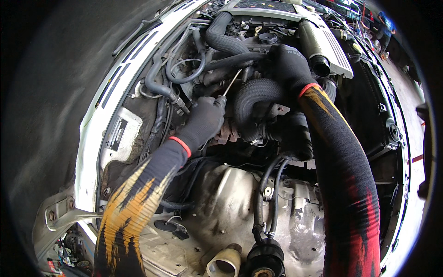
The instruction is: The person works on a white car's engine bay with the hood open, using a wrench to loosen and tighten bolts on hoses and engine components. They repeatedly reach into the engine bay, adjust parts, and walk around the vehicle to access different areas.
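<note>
In the middle of an open engine bay, my left hand [205,117], in a black glove, is closed round the handle of a screwdriver [232,83]. Its thin metal shaft points up and right, with the tip close under a black rubber hose [235,60]. My right hand [290,67], also gloved in black, is closed at the right end of that hose; its fingertips are mostly hidden. Between and below the hands curves a thick ribbed black hose [260,92]. Another ribbed duct [224,34] bends down just beyond them.
A silver engine cover [263,16] spans the far side, with an open-ended metallic pipe [314,41] at its right. The white fender [104,101] runs along the left. Nearer me are a dented metal panel [226,184] and a round black canister [265,258]. A person [386,27] stands far right.
</note>
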A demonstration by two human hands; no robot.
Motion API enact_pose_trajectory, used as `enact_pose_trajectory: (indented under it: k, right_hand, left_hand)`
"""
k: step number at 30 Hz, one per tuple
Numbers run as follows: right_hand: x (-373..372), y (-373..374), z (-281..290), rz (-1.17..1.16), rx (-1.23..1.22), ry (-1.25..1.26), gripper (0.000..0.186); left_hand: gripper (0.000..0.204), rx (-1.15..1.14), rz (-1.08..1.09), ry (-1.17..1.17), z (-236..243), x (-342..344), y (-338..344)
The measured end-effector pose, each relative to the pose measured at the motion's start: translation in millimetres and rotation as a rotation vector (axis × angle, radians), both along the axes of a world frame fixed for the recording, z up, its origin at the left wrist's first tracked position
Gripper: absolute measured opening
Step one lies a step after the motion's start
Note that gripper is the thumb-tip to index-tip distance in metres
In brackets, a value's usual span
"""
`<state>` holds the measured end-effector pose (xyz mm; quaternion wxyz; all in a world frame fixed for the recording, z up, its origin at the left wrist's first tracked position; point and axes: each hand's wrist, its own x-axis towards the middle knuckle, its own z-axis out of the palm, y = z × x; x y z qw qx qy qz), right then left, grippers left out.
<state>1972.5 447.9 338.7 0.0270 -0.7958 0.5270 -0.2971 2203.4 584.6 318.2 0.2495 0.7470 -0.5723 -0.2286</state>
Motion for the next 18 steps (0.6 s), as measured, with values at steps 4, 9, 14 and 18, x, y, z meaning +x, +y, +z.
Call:
enact_pose_trajectory:
  k: [4,9,14,18]
  right_hand:
    - [0,0,-1,-0.001,-0.045,-0.035,0.030]
    - [1,-1,-4,0.008,-0.098,-0.034,0.031]
    - [-1,1,0,0.032,0.004,-0.068,0.034]
    - [-1,2,2,-0.004,-0.104,0.002,0.036]
  left_hand:
    - [0.044,-0.082,-0.023,0.052,-40,4,0]
    - [0.043,-0.189,-0.015,0.135,-58,6,4]
    - [0.042,-0.216,-0.094,-0.092,-25,9,1]
    - [0.043,0.074,0.060,0.252,-5,11,-3]
